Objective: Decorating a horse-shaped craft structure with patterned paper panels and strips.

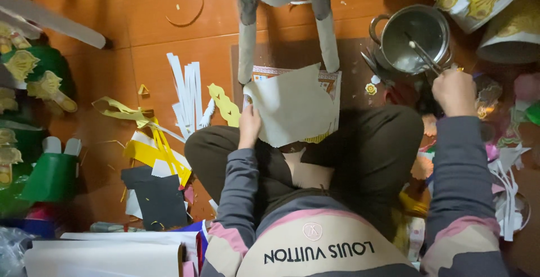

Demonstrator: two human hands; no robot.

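Paper scraps lie all round me on the orange floor (140,7), seen from the head camera looking straight down over my crossed legs.

My left hand (249,125) has its fingers pinched closed on the near left edge of a grey card sheet (292,105). The sheet lies slightly tilted across my knee and covers most of a patterned sheet (332,80) beneath it. Just beyond them stands a grey two-legged stand (246,35), its feet touching or almost touching the far edge of the sheets.

My right hand (454,92) is out to the right, well apart from the sheet. Its fingers are curled closed on a thin stick (424,56) whose far end dips into a steel pot (415,38). I cannot make out clearly what is in the pot, only something pale at the bottom.

To my left are white strips (188,94), a yellow scalloped cutout (225,105), yellow strips (154,150) and a piece of black paper (157,198), with green paper pieces (50,175) further out.

As I judge it, the step in hand is loading the stick at the pot while the left hand keeps the grey sheet steady. Bringing the stick over would call for a level carry across my right knee, so that nothing falls on my trousers. It would also call for a firm left pinch, so the sheet does not slide off the patterned one under it.
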